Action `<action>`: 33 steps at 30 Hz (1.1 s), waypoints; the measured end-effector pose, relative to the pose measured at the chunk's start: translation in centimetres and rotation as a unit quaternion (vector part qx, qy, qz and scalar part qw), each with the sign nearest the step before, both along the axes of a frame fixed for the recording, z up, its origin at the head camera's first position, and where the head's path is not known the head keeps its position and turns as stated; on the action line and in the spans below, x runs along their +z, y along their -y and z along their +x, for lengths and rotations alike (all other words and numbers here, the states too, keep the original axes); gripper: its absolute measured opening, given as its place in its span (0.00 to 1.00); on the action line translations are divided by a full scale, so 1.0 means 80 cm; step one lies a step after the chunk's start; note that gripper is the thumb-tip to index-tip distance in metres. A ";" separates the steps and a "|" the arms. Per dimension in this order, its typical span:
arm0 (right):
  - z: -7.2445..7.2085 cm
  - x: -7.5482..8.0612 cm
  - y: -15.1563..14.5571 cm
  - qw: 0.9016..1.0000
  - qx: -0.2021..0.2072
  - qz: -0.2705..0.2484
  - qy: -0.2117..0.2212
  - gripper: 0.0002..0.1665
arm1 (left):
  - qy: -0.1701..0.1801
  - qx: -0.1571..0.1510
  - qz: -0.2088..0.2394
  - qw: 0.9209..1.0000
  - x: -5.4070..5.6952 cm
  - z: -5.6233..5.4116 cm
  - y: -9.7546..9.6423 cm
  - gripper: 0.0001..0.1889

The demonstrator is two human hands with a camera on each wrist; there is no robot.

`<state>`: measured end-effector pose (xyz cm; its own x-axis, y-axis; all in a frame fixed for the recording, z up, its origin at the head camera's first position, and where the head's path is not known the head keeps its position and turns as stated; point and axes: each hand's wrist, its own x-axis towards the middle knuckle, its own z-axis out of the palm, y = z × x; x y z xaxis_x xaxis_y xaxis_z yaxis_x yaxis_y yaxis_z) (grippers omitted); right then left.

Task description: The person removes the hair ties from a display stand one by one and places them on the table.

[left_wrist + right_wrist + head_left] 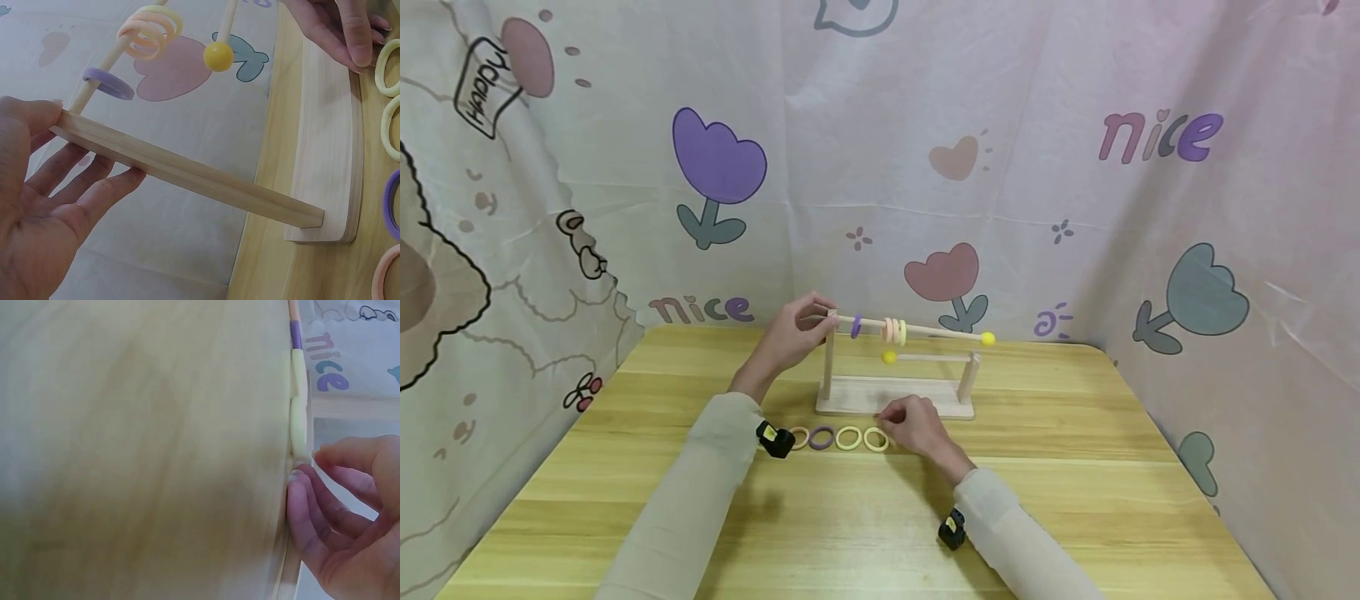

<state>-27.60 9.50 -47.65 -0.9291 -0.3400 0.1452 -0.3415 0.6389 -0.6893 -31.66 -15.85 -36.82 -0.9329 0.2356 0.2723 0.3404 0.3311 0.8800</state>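
A pale wooden stand has a post at each end and a rod tipped with a yellow ball reaching from each post. At the left post, my left hand grips the top between thumb and fingers. Purple, peach and yellow rings hang on the rod beside it. In front of the stand, my right hand has its thumb and fingertips right at the edge of the rightmost yellow ring, which lies flat; I cannot tell whether they pinch it.
Left of that ring lie another yellow ring, a purple ring and a peach ring in a row. The wooden table backs onto a printed cloth. The lower rod extends leftward from the right post.
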 end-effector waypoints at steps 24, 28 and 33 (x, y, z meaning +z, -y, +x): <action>-0.009 0.071 -0.030 0.973 -0.113 -0.153 -0.129 0.05 | 0.002 -0.002 0.003 1.000 -0.001 -0.001 0.001 0.17; -0.016 0.078 -0.030 0.959 -0.131 -0.181 -0.174 0.06 | 0.003 -0.002 0.004 1.000 -0.001 -0.001 0.000 0.18; -0.022 0.084 -0.026 0.944 -0.135 -0.199 -0.226 0.04 | 0.007 -0.002 0.003 1.000 -0.002 -0.003 0.001 0.17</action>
<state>-29.33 11.59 -40.91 -0.7866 0.0661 0.6139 -0.5198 0.4656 -0.7162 -31.88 -15.93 -36.95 -0.9357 0.2386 0.2599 0.3291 0.3246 0.8868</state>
